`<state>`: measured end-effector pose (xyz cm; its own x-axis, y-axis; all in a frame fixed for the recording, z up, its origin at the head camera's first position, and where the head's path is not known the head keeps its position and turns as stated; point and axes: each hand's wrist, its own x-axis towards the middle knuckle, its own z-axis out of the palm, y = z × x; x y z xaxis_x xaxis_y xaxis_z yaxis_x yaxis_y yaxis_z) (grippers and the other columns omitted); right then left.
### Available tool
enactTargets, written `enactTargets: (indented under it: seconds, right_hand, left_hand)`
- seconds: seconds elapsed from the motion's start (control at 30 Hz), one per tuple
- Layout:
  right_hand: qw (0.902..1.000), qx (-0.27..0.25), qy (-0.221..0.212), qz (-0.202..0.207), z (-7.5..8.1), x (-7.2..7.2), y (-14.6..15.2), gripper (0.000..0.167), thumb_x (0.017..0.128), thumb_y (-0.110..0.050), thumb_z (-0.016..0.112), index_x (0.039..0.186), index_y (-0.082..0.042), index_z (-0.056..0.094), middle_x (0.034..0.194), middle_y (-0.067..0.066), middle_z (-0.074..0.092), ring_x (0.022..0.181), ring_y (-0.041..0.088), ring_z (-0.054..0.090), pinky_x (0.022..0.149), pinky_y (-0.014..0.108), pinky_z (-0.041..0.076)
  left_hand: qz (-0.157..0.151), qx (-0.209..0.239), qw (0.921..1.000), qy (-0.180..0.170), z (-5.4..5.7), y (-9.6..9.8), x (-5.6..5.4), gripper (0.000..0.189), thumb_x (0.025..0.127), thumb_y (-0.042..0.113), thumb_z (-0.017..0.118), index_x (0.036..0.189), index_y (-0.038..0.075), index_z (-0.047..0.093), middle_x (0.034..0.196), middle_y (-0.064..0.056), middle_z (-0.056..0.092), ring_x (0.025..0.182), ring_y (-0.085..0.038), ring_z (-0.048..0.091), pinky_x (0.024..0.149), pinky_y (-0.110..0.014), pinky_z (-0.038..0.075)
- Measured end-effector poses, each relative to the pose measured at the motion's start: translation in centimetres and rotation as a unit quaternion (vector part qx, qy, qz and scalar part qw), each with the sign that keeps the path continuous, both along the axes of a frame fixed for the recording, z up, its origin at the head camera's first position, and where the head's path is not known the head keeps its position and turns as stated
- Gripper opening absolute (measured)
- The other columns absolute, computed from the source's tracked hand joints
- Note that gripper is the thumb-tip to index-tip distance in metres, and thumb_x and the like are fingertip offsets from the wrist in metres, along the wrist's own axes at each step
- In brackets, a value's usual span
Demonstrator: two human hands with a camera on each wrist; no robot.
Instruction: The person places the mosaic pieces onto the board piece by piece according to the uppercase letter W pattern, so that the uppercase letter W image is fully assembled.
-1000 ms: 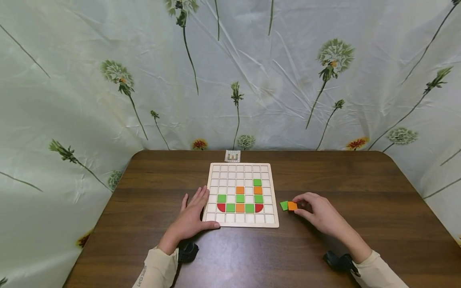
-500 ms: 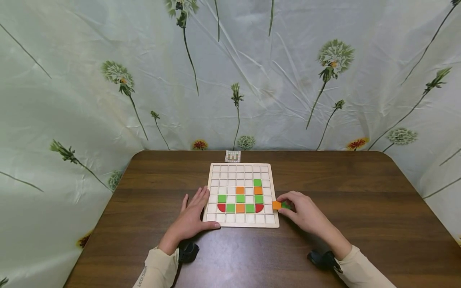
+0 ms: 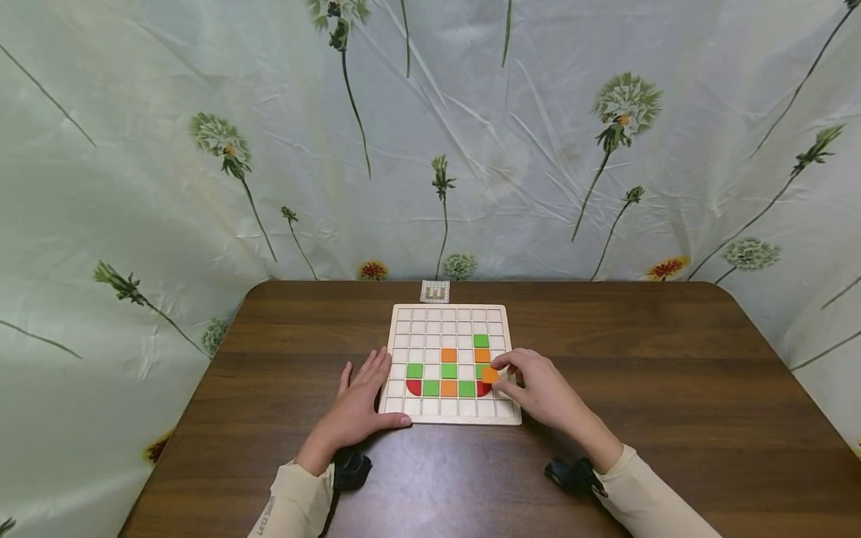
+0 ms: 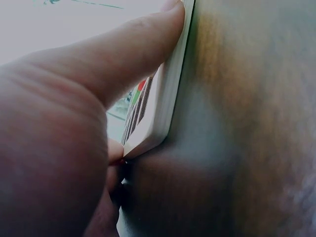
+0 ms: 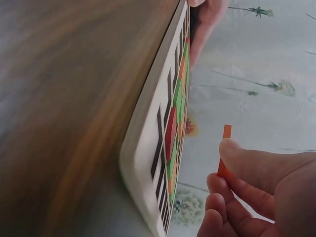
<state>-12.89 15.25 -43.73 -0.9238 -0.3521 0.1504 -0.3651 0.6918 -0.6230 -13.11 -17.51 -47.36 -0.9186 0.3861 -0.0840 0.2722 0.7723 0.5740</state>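
Observation:
A pale wooden grid board (image 3: 424,416) lies on the table, with green, orange and red tiles set in several of its squares. My left hand (image 3: 355,409) rests at the board's left edge, fingers straight and spread, thumb on the front corner; the left wrist view shows the thumb (image 4: 123,44) lying along the rim. Over the board's right part, my right hand (image 3: 541,382) pinches an orange square tile (image 3: 489,375) between thumb and fingers. In the right wrist view that orange tile (image 5: 227,132) stands above the board. I see no loose green tile now.
A small patterned card (image 3: 434,292) lies behind the board at the table's far edge. The brown wooden table (image 3: 659,373) extends to both sides. A floral cloth (image 3: 511,149) hangs behind it.
My right hand has carried the orange tile left, from the table to above the board. A green tile beside it earlier is out of sight. My left hand has stayed still.

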Motion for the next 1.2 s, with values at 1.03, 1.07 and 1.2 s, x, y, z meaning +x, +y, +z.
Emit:
enactTargets:
  seconds: [1.03, 1.07, 1.2]
  right_hand:
    - [0.9981, -0.051, -0.023, 0.027, 0.3, -4.1, -6.9, 0.020, 0.090, -0.016, 0.077, 0.108, -0.009, 0.074, 0.099, 0.001, 0.069, 0.082, 0.014, 0.059, 0.074, 0.032, 0.050]
    - [0.9981, -0.050, -0.024, 0.027, 0.3, -4.2, -7.1, 0.020, 0.089, -0.016, 0.077, 0.108, -0.009, 0.074, 0.100, 0.001, 0.069, 0.083, 0.015, 0.060, 0.075, 0.032, 0.050]
    - [0.9985, -0.039, -0.033, 0.023, 0.3, -4.9, -7.9, 0.021, 0.090, -0.015, 0.077, 0.110, -0.010, 0.074, 0.102, 0.000, 0.070, 0.086, 0.015, 0.061, 0.078, 0.033, 0.051]
  left_hand:
    - [-0.004, -0.005, 1.0000, 0.005, -0.1, -0.1, 0.0, 0.116, 0.079, 0.063, 0.076, 0.160, 0.002, 0.018, 0.168, -0.011, 0.011, 0.155, -0.030, 0.005, 0.117, -0.061, -0.007]
    - [-0.004, -0.005, 1.0000, 0.006, -0.1, -0.1, 0.0, 0.116, 0.079, 0.063, 0.076, 0.160, 0.002, 0.018, 0.167, -0.011, 0.011, 0.155, -0.030, 0.005, 0.117, -0.061, -0.007]
    - [-0.004, -0.005, 1.0000, 0.007, -0.1, 0.0, -0.1, 0.116, 0.080, 0.063, 0.076, 0.160, 0.002, 0.018, 0.167, -0.012, 0.012, 0.155, -0.031, 0.006, 0.117, -0.062, -0.007]
